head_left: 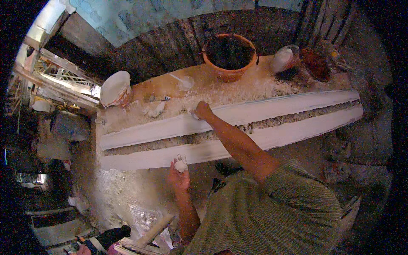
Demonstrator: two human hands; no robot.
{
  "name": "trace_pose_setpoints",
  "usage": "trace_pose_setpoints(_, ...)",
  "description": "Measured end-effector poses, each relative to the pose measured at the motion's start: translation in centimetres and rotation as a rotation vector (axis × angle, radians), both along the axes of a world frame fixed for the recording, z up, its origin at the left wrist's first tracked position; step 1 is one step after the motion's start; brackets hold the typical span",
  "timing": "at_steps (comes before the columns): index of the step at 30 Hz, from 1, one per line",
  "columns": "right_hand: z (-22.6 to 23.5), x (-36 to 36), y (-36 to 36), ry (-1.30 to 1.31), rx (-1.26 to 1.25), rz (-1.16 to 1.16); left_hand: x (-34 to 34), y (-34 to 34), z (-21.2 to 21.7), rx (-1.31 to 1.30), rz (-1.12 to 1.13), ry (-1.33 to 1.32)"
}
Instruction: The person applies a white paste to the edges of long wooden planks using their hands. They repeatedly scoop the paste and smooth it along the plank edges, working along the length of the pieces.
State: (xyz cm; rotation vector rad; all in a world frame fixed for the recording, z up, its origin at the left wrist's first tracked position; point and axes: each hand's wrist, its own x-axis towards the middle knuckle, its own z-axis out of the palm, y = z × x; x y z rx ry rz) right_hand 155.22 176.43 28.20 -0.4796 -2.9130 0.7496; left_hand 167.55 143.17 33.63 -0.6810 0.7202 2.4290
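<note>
Two long white plaster-like strips lie side by side on the worktable (148, 87), the far strip (272, 108) and the near strip (280, 138). A rough, crumbly gap runs between them. My right hand (204, 111) reaches across to the far strip's back edge, its fingers closed around a small pale piece (195, 115) that they mostly hide. My left hand (179, 178) is palm up in front of the near strip, its fingers curled around a white lump of plaster-like paste (181, 165).
Along the back stand a white-crusted bucket (115, 90), an orange bucket (231, 74) with a dark inside, and a tilted pale container (284, 59). A pale ladle-like tool (184, 82) and a whitish lump (157, 109) lie behind the far strip. A wooden post (157, 230) rises near my left forearm.
</note>
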Motion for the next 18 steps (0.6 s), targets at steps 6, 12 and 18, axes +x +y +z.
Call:
trace_pose_setpoints(6, 0.6, 2.4, 0.3, -0.06, -0.429, 0.053, -1.1, 5.9, 3.3, -0.119, -0.12, 0.085)
trace_pose_setpoints(12, 9.2, 17.6, -2.7, 0.34, -0.213, 0.327, -2.9, 15.6, 4.8, 0.058, -0.417, -0.06)
trace_pose_setpoints(18, 10.9, 28.3, 7.3, 0.411, -0.035, 0.302, 1.4, 22.8, 0.0, -0.033, -0.52, 0.105)
